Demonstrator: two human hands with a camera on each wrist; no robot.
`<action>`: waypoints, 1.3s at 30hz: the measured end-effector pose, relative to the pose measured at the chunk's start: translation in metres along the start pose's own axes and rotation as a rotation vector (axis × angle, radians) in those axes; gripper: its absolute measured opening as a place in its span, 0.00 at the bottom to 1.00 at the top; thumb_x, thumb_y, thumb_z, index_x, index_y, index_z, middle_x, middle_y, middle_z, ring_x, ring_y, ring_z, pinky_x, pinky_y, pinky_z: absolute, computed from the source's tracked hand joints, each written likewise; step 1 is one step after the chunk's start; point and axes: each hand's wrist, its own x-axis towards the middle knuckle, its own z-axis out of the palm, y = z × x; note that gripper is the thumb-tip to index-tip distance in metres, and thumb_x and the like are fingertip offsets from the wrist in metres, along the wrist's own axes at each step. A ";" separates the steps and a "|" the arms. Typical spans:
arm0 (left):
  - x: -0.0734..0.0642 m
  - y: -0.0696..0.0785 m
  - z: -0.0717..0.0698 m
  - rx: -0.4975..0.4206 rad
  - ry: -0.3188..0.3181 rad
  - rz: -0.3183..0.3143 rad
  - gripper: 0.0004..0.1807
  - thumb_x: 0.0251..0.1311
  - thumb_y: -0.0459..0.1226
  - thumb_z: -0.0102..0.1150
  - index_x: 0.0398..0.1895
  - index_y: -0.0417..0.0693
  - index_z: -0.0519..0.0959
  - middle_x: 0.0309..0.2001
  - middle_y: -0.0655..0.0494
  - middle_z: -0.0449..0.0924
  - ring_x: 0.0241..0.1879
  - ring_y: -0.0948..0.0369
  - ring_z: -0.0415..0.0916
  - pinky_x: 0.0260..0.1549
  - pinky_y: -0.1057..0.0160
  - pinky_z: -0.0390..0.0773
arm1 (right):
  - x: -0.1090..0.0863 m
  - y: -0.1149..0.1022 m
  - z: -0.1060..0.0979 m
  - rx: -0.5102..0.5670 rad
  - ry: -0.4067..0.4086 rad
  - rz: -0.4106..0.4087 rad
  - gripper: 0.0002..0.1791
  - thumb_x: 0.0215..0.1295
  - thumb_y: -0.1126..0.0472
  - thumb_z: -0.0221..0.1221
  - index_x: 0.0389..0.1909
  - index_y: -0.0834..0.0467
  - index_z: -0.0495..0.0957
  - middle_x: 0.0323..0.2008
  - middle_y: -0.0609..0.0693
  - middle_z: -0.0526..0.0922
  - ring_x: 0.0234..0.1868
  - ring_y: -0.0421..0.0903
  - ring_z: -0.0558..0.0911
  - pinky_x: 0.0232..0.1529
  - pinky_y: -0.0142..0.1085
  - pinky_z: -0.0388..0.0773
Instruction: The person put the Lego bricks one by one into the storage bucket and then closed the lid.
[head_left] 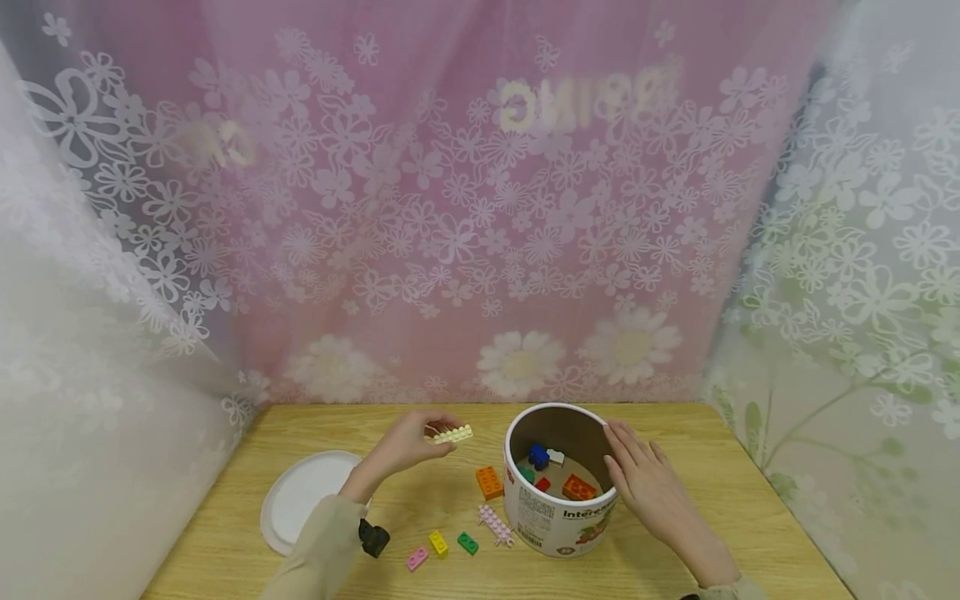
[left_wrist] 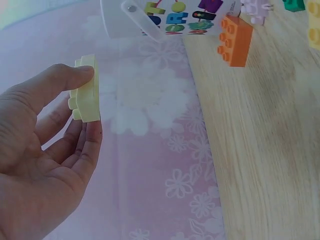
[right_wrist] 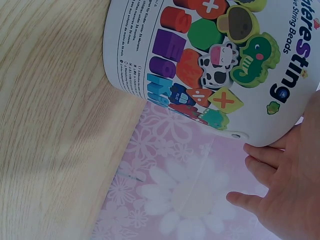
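Between thumb and fingers, my left hand (head_left: 408, 442) pinches a pale yellow toy brick (head_left: 454, 434), raised left of the bucket; in the left wrist view, the thumb presses one face of this studded brick (left_wrist: 89, 95). My right hand (head_left: 660, 492) rests at the right rim of the white printed bucket (head_left: 532, 521), its fingers mostly straight against it. Inside the bucket lie a blue piece (head_left: 538, 455), a white brick (head_left: 555, 456), an orange brick (head_left: 579, 487), a red piece (head_left: 542, 484) and a partly hidden green piece (head_left: 527, 473).
Left of the bucket lie an orange brick (head_left: 490, 482), a light pink studded piece (head_left: 495, 525), a green brick (head_left: 468, 543), a yellow brick (head_left: 438, 544) and a pink brick (head_left: 417, 558). A white lid (head_left: 303, 492) lies at the table's left. Flowered curtains surround the wooden table.
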 end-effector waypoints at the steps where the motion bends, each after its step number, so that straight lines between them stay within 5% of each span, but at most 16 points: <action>1: 0.002 0.002 0.001 -0.001 0.000 0.009 0.15 0.63 0.35 0.69 0.53 0.47 0.84 0.48 0.54 0.84 0.46 0.56 0.79 0.49 0.51 0.81 | 0.000 0.000 0.000 -0.002 0.002 -0.002 0.30 0.81 0.51 0.47 0.76 0.63 0.63 0.75 0.60 0.64 0.75 0.60 0.63 0.69 0.66 0.58; 12: 0.023 0.027 0.011 0.002 -0.017 0.116 0.15 0.64 0.34 0.68 0.53 0.45 0.84 0.49 0.51 0.85 0.46 0.54 0.81 0.50 0.49 0.82 | -0.001 -0.001 -0.002 -0.008 0.003 -0.006 0.30 0.81 0.51 0.47 0.75 0.63 0.63 0.75 0.59 0.64 0.75 0.60 0.64 0.69 0.66 0.59; 39: 0.065 0.062 0.058 0.000 -0.072 0.179 0.14 0.61 0.34 0.70 0.51 0.47 0.85 0.48 0.54 0.85 0.44 0.60 0.81 0.47 0.61 0.83 | -0.001 -0.003 -0.004 -0.014 -0.002 -0.013 0.30 0.81 0.51 0.47 0.75 0.64 0.63 0.75 0.60 0.64 0.75 0.60 0.63 0.69 0.66 0.58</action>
